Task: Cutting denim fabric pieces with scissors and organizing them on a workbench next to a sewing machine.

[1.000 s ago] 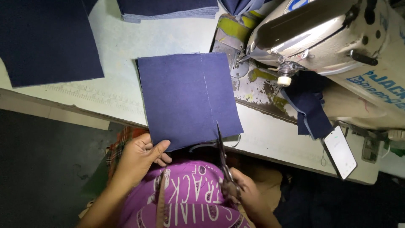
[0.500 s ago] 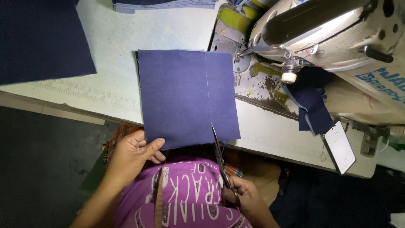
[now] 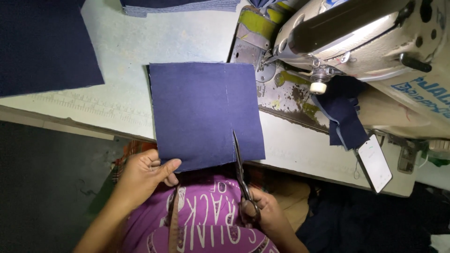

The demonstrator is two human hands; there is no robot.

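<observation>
So the fabric square (image 3: 206, 115) lies flat on the bench (image 3: 126, 51), its near edge hanging over the front of the bench toward the person. The left hand (image 3: 143, 175) pinches the near left corner; the right hand (image 3: 265, 215) sits under the near right edge with the scissors (image 3: 239, 164), blades poking up onto the square beside the stitched line. The sewing machine (image 3: 361, 37) stands to the right, with a folded cloth scrap (image 3: 344, 115) just below its head and a phone (image 3: 375, 164) further right at the bench's front edge. Another fabric piece (image 3: 44, 44) lies far left, and a fabric stack (image 3: 180, 5) sits at the back.
</observation>
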